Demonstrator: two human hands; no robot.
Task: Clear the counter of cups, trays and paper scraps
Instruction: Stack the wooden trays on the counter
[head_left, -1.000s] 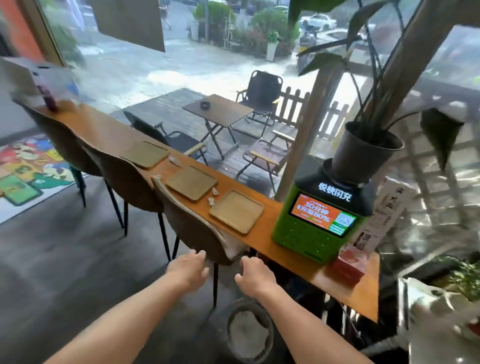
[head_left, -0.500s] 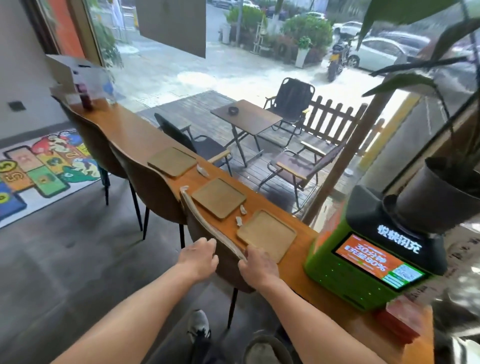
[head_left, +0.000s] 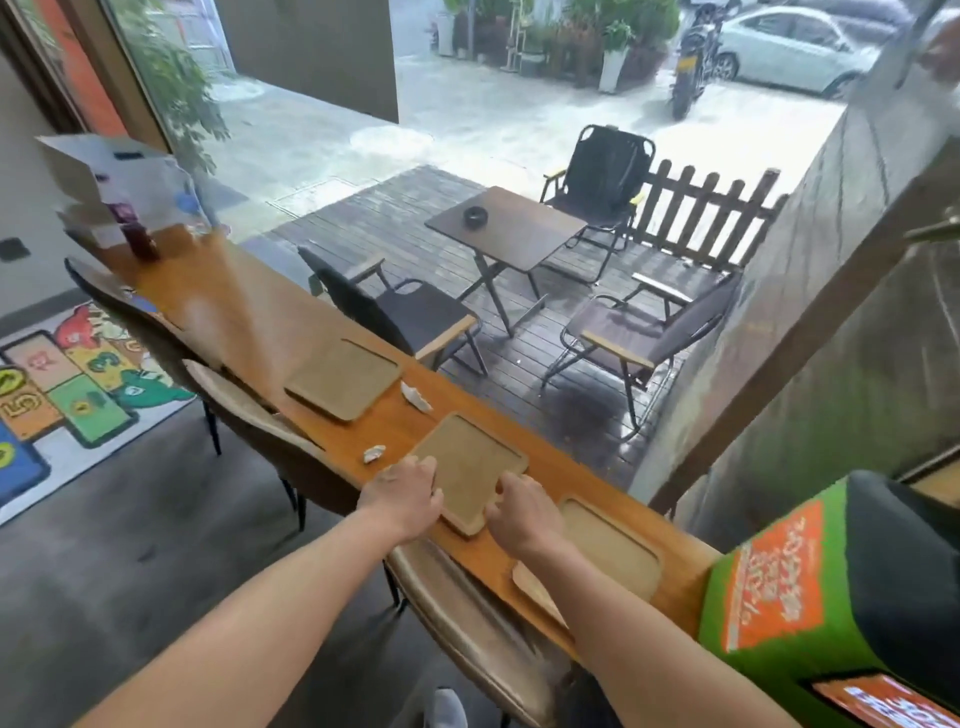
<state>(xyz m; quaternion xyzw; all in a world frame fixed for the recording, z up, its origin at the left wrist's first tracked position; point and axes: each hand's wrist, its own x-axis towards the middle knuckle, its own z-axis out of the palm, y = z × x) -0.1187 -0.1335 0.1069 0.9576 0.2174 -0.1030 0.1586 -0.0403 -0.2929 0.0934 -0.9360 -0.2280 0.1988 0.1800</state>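
Three flat tan trays lie in a row on the long wooden counter. My left hand grips the near left edge of the middle tray and my right hand grips its near right corner. The far tray lies further left and the near tray is to the right, partly behind my right forearm. One white paper scrap rests between the far and middle trays. A second paper scrap sits just left of my left hand.
Brown chairs are tucked under the counter's near side. A green charging kiosk stands at the counter's right end. A box and a dark cup sit at the far left end. Glass fronts the patio furniture.
I have stepped closer and moved left along the counter. Both hands left the chair back and now rest on the middle tray's near edge.
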